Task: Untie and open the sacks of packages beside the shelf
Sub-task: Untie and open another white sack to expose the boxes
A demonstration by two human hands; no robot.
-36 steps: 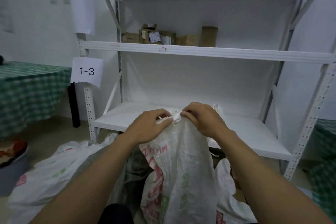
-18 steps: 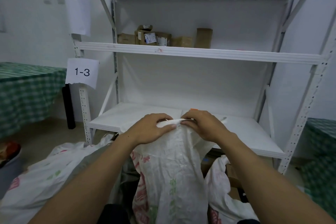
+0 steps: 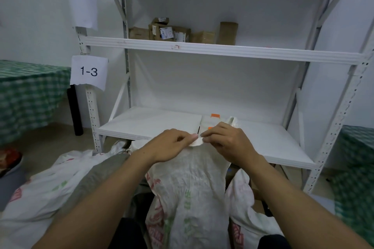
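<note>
Green checked cloth covers the worktop (image 3: 30,91) at far left, and a slack sack (image 3: 40,194) lies on the floor beside it. At centre we bring our left hand (image 3: 172,145) and right hand (image 3: 226,143) together at the gathered neck of the upright sack (image 3: 188,188). Each grip is closed in a fingertip pinch on its white fabric. It stands just before the shelf (image 3: 273,143).
</note>
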